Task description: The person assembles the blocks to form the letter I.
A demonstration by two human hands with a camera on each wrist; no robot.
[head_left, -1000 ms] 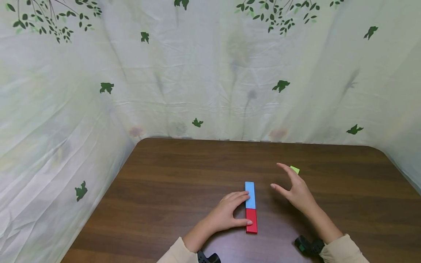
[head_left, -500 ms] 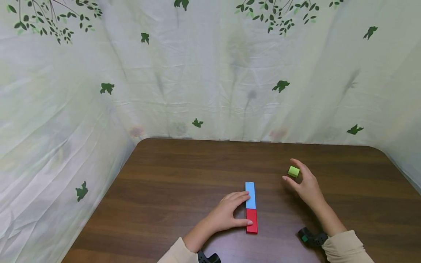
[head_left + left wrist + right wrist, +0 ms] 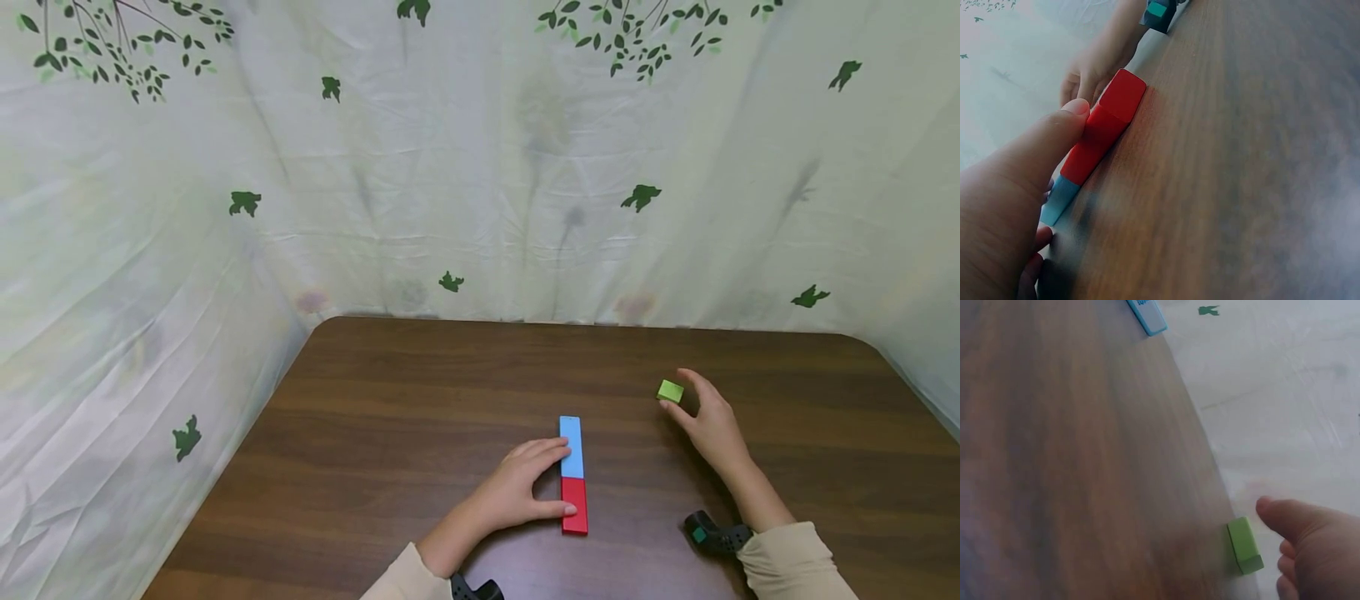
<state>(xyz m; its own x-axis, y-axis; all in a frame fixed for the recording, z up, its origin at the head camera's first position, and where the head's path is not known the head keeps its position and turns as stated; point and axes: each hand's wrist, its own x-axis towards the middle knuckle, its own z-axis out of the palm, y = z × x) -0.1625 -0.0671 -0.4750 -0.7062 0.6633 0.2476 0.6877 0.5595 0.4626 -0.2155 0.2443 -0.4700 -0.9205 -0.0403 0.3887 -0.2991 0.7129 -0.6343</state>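
Note:
A blue block (image 3: 574, 450) and a red block (image 3: 574, 492) stand end to end in a straight row on the table. My left hand (image 3: 513, 483) rests on this row, its thumb on the red block and its fingertips on the blue one. In the left wrist view, the thumb lies along the red block (image 3: 1107, 122). Farther back on the right sits a small green block (image 3: 671, 391). My right hand (image 3: 708, 429) is beside it, thumb and forefinger spread around its right side. The right wrist view shows a gap between the thumb and the green block (image 3: 1245, 547).
The brown wooden table (image 3: 420, 383) has rounded far corners. A pale cloth (image 3: 495, 167) printed with leaves hangs behind it and along its sides. Dark devices are strapped at both wrists, the right one a black wrist camera (image 3: 716, 533) close over the table.
My right hand has moved to the right and come around the green block, which it partly hid a second ago. My left hand and the red and blue blocks have stayed put.

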